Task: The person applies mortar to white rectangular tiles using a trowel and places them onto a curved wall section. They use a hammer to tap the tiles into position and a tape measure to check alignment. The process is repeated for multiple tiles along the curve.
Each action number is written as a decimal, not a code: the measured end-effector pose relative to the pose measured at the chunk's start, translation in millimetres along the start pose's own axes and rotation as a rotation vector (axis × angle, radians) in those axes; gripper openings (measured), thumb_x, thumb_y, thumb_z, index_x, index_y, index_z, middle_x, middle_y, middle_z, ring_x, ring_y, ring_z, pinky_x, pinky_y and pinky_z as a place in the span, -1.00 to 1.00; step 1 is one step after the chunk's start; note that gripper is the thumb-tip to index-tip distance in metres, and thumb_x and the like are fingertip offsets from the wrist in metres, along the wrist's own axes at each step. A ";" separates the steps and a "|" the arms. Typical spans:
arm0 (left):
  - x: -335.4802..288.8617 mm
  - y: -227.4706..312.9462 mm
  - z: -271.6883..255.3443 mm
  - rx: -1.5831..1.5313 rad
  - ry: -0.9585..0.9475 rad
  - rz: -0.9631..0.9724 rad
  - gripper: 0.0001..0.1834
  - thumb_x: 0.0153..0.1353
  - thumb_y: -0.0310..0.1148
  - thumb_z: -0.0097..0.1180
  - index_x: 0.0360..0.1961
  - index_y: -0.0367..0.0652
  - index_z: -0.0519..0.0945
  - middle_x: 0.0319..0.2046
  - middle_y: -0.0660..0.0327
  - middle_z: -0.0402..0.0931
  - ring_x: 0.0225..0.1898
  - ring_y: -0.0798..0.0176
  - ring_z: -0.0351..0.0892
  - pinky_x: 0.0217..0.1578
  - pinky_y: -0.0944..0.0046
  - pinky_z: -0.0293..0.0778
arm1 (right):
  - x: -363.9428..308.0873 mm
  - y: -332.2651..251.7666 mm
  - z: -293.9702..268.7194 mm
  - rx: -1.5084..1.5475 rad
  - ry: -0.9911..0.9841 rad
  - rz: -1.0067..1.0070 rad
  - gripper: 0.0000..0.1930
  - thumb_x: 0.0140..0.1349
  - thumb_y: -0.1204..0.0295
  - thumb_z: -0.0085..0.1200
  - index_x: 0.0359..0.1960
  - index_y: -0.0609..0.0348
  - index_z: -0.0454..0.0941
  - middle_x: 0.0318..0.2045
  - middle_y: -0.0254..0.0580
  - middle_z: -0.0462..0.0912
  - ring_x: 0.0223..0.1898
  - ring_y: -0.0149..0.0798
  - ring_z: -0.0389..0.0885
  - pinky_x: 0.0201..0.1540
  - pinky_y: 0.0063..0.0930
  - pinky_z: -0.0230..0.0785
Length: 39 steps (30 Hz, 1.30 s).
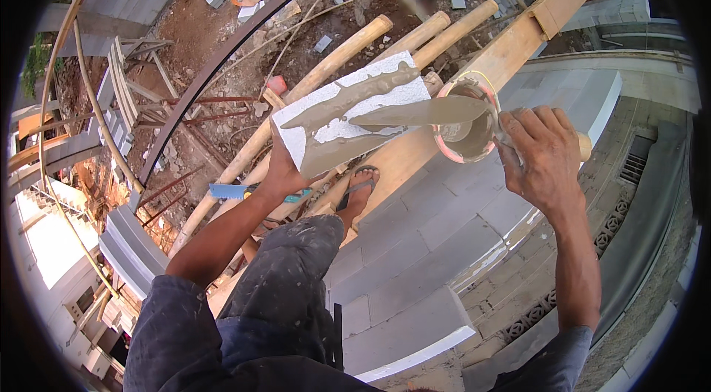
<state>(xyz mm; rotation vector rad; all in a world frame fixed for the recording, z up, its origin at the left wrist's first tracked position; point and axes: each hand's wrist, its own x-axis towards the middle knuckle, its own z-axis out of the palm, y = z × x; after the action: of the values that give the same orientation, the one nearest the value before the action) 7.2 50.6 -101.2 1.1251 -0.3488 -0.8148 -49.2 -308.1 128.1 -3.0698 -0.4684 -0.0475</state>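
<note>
A white lightweight concrete block [296, 142] is in my left hand [284, 167], whose fingers are wrapped round its near left end and partly hidden under it. Grey mortar [337, 105] lies in uneven streaks along the block's upper face. My right hand [543, 156] is closed round the wooden handle of a trowel [422, 112]. The mortar-smeared blade points left, its tip over the block's right part. Beneath the blade a round bucket [449, 152] with a pinkish rim, coated inside with mortar, stands on the plank.
A long wooden plank [404, 164] runs diagonally beside bamboo poles [348, 46]; my sandalled foot [361, 188] rests there. A handsaw [228, 191] lies near my left forearm. To the right stands a grey block wall [415, 244]. Rubble-strewn ground [185, 59] lies far below.
</note>
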 end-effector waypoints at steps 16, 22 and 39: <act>0.5 0.3 6.1 0.469 0.180 -0.091 0.23 -0.07 -0.11 0.48 0.40 -0.15 -0.19 0.34 0.10 0.11 0.33 0.14 0.19 0.36 0.08 0.03 | -23.5 64.8 130.2 0.232 0.354 -0.008 -0.52 -0.30 0.62 0.31 -0.19 0.19 0.57 -0.24 -0.17 0.60 -0.18 -0.06 0.53 -0.21 -0.21 0.40; -33.7 -10.3 -14.6 0.628 0.258 -0.310 0.07 -0.11 -0.20 0.53 0.32 -0.24 0.07 0.19 0.08 0.36 0.21 0.16 0.38 0.23 0.11 0.28 | -94.6 83.2 188.7 0.243 0.411 0.148 -0.49 -0.26 0.68 0.27 -0.12 0.23 0.54 -0.14 -0.08 0.57 -0.16 0.02 0.52 -0.15 -0.17 0.41; -31.3 27.3 16.5 0.968 0.194 -0.772 -0.45 0.23 -0.02 0.21 0.10 -0.20 0.50 -0.21 0.18 0.64 -0.20 0.21 0.61 -0.20 0.24 0.52 | -63.6 48.1 319.4 1.205 -0.414 1.218 -0.15 0.16 -0.15 0.13 0.30 0.29 0.30 0.28 0.34 0.28 0.35 0.24 0.18 0.31 -0.13 0.13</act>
<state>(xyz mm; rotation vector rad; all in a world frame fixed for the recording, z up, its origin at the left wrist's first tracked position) -13.3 67.8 -65.4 2.3086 -0.1186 -1.2364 -87.5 -360.1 -194.8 -1.6893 1.0088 0.6211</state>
